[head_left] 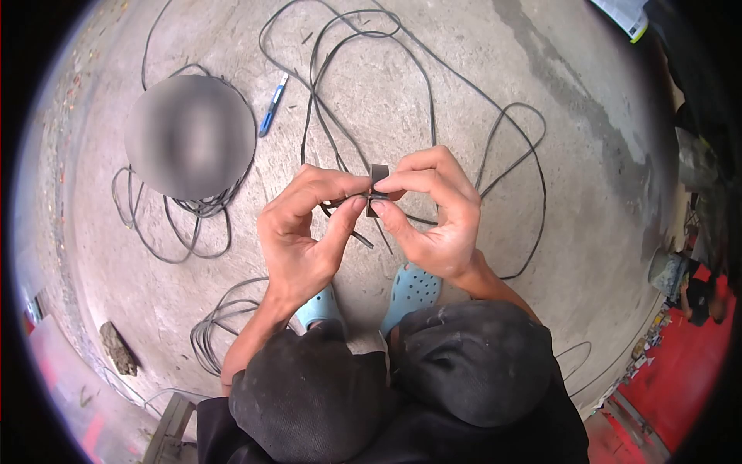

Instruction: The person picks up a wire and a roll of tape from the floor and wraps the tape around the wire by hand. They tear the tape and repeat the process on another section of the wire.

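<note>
My left hand (303, 220) and my right hand (442, 215) meet fingertip to fingertip above the floor, in front of my knees. Thumb and index finger of the left pinch a thin black cable, whose loose end (362, 240) sticks out below. A flat dark strip that looks like electrical tape (379, 172) stands upright between the hands. The right fingertips pinch this strip against the cable. A small copper-coloured spot shows where the fingertips meet, but the fingers cover most of the joint.
Loops of black cable (430, 81) spread over the concrete floor (479, 62). A blue cutter-like tool (272, 108) lies at upper left, beside a blurred round patch (190, 138) over coiled cable. A stone (117, 348) lies at lower left. Light-blue clogs (411, 292) are below my hands.
</note>
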